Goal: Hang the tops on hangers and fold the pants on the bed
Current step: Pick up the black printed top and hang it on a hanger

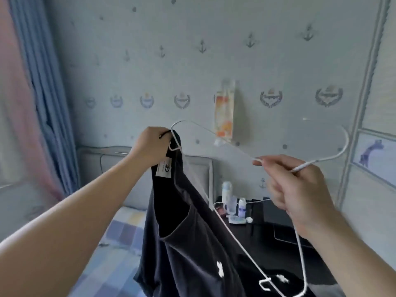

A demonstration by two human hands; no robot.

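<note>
Left grip [150, 146] clamped on the top [188, 243] at its neck edge, bunched together with one end of the hanger [306, 163]. Right grip [295, 189] pinches the hanger's neck just below the hook, fingers curled round the wire.

Top is held up in the air and hangs down from the left grip, label showing just under that grip. Likely reason for the hold: left pins the fabric to the hanger's end so it can't slip off, while right steers the frame to feed the other end into the neck opening. Hanger's lower wire runs down across the front of the top, so the top is not seated yet, I'd say.

Counts: 1 top, dark, 2 small white marks on it. 1 hanger, white wire. 0 pants in view.

Outward from the top: bed [120, 232] below and left of it, checked cover. Dark surface [278, 215] behind and right of it, carrying at least 2 bottles [226, 190] plus small bits, too blurred to count. 1 packet [224, 112] on the wall above the top. Curtain [42, 82] far left of it.
</note>
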